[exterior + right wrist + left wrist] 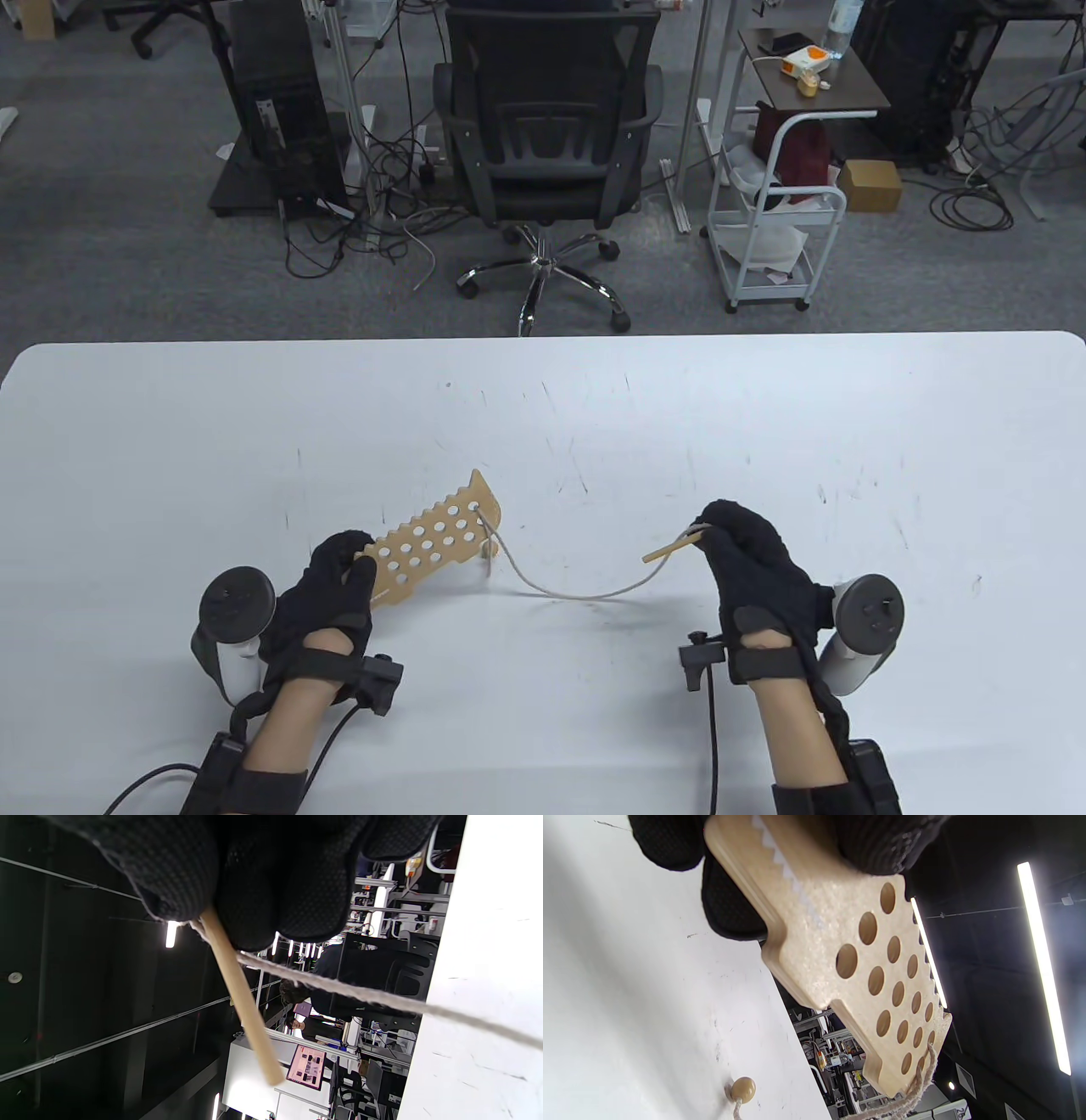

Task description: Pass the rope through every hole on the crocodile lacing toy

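Hands hold both ends: the left hand (327,594) grips the crocodile board (437,543) at 7 o'clock on the tabletop (594,407); the right hand (751,552) at 4 o'clock pinches the wooden needle (670,548). Slack rope (577,590) leaves one hole; best aim the needle squarely at the neighbouring hole.

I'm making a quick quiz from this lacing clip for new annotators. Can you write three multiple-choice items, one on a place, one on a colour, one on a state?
1. Where does the rope pass through the crocodile board?
A. a hole at its far end
B. a hole beside the left hand
C. no hole at all

2. What colour is the bead on the rope's end?
A. red
B. tan
C. blue

3. What is the right hand doing?
A. lying flat on the table
B. holding the board
C. pinching the wooden needle

Key: 1 A, the rope leaves a hole far from the left hand; 2 B, it is wood-toned; 3 C, the needle juts from its fingertips.
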